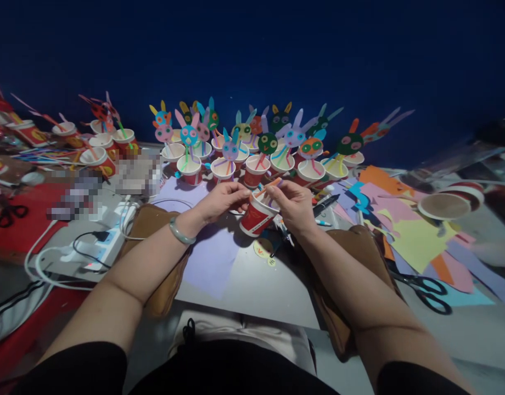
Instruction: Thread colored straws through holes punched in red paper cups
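A red and white paper cup (257,218) is held tilted between my hands above the table. My left hand (226,198) has its thumb and fingers pinched at the cup's left rim. On the other side, my right hand (294,207) is closed at the right rim. Its thumb and fingertips press on a thin orange strip (267,187) that lies across the cup's mouth; a bit of purple shows beside it. The lower fingers of both hands are partly hidden. Under the cup lie a small round yellow cutout (262,249) and a purple paper sheet (213,260).
Several cups with colourful rabbit-eared paper faces (229,149) stand behind my hands. Coloured paper scraps (417,241) and black scissors (431,293) lie to the right. A white power strip (106,247) with cables is on the left. Brown pads (153,291) lie beneath both forearms.
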Available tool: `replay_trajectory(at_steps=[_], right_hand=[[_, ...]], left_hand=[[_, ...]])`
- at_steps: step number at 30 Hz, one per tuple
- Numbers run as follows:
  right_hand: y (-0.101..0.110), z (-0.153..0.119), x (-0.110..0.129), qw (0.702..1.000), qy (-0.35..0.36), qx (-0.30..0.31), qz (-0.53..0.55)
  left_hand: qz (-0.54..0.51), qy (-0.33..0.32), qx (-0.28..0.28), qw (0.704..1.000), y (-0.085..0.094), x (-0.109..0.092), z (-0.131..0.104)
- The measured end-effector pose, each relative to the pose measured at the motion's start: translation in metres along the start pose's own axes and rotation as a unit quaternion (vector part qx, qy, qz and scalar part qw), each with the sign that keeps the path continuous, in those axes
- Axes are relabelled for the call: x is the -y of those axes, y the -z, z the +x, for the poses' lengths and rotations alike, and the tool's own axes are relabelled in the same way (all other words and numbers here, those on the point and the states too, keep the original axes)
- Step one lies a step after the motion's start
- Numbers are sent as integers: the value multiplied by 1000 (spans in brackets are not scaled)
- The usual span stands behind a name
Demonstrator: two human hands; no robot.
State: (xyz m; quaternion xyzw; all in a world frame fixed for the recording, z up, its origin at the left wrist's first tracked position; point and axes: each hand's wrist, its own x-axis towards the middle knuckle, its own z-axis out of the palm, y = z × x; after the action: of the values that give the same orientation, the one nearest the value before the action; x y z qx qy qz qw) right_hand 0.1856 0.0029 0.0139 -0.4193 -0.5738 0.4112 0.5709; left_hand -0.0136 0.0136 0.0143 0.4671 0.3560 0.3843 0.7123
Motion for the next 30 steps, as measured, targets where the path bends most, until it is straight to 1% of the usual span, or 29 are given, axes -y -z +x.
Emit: replay_trajectory(at_steps=[9, 15, 21, 26, 30], right_hand=[[-3, -2, -3, 1000, -2, 14, -4], [-3, -4, -2, 1000, 6, 28, -14], [-5, -4, -1, 999, 2, 30, -10], [-5, -4, 0, 999, 16, 29, -13], [-6, -5, 2, 1000, 9, 29, -8]], left_hand=[[0, -17, -20, 1000, -3, 4, 2], [-6, -1, -47, 999, -8, -3, -1], [0, -6, -58, 998, -13, -7, -3], [-8, 9, -63, 998, -12, -8, -3], [-14, 23, -69, 997, -10, -8, -2]])
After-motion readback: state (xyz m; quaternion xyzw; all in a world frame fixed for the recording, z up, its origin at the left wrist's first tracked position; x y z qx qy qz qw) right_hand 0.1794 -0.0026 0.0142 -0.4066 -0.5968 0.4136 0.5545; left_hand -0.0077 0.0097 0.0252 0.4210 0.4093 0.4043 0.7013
